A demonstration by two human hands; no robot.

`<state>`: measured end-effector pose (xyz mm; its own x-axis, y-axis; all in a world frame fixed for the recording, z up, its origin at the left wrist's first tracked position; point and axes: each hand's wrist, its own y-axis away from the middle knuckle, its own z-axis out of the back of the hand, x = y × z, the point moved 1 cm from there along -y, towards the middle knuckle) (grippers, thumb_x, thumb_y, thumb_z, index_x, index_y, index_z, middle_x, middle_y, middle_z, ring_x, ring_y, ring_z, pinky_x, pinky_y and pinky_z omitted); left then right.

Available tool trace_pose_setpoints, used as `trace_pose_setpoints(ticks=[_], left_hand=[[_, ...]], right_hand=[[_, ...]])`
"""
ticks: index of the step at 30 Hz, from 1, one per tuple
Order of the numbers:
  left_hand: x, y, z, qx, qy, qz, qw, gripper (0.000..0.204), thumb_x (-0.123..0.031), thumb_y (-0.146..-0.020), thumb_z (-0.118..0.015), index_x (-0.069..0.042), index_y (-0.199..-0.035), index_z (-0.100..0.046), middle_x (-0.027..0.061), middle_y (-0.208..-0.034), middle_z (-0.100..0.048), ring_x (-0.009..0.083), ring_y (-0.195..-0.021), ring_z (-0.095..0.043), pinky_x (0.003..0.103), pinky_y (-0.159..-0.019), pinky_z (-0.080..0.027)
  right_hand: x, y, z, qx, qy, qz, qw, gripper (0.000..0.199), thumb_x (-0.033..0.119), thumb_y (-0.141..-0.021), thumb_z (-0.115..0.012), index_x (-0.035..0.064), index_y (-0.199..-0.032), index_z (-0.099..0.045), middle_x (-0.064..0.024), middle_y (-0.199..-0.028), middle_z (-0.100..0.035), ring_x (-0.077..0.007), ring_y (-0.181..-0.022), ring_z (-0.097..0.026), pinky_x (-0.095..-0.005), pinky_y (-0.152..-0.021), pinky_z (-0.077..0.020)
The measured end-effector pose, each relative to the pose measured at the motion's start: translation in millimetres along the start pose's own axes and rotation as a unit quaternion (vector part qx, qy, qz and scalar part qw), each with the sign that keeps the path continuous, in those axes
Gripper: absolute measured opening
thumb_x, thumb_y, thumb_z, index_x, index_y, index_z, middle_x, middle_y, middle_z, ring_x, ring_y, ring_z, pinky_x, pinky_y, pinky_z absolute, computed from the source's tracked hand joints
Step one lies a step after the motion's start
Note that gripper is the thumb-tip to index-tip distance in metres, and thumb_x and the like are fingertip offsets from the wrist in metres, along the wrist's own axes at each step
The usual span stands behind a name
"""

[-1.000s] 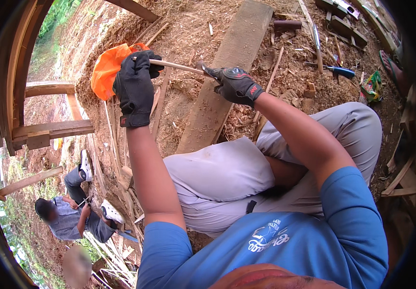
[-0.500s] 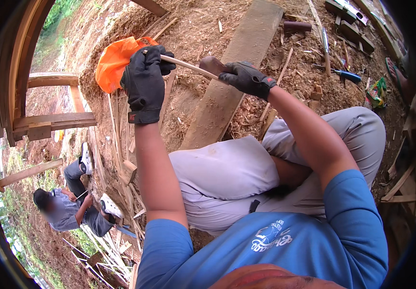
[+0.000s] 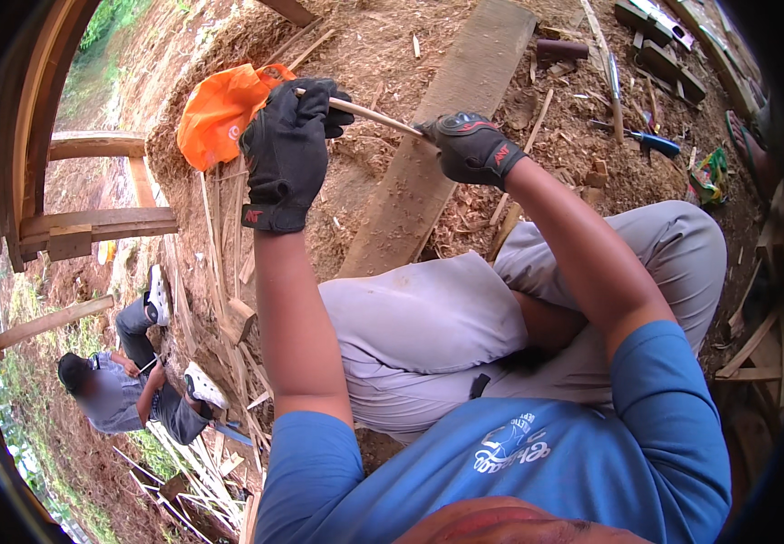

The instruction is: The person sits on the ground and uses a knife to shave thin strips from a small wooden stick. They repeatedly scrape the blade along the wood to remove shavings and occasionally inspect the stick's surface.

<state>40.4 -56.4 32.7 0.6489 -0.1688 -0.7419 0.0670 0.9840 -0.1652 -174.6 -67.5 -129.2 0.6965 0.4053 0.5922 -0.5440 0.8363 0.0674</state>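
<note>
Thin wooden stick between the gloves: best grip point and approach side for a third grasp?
Probably the bare middle of the thin wooden stick, from above. The left hand covers one end and the right hand the other, so only that short span shows. It lies nearly level, held above the plank, so close across its width.

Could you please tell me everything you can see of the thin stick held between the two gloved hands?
The thin stick is a slender, pale rod, apparently bare wood, straight and smooth. It lies nearly level, tilting slightly down to the right, held above the chip-strewn ground and a long plank. The left hand, in a black glove, grips one end, and the right hand, also gloved in black, closes on the other. Only the middle stretch shows; both ends are hidden inside the gloves.
</note>
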Motion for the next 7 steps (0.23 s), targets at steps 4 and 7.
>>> trace_pose_setpoints(ticks=[4, 7], left_hand=[[2.1, 1.2, -0.5, -0.018, -0.022, 0.030, 0.999, 0.032, -0.029, -0.111, -0.055, -0.001, -0.114, -0.070, 0.0102, -0.096, -0.078, 0.0190, -0.081, -0.079, 0.031, -0.072, -0.063], [3.9, -1.2, 1.5, -0.031, -0.011, 0.065, 0.997, 0.032, -0.031, -0.111, -0.054, -0.003, -0.115, -0.070, 0.0093, -0.099, -0.078, 0.0199, -0.080, -0.079, 0.031, -0.073, -0.062]], right_hand=[[-8.1, -4.2, 0.1, 0.055, -0.017, 0.017, 0.998, 0.039, 0.018, -0.093, -0.060, 0.0062, -0.129, -0.068, -0.0254, -0.100, -0.072, -0.0421, -0.096, -0.071, -0.0511, -0.082, -0.0557], [-10.4, -5.2, -0.7, 0.090, -0.040, 0.027, 0.995, 0.040, 0.021, -0.094, -0.062, 0.0072, -0.131, -0.068, -0.0262, -0.102, -0.072, -0.0409, -0.100, -0.071, -0.0504, -0.087, -0.0547]])
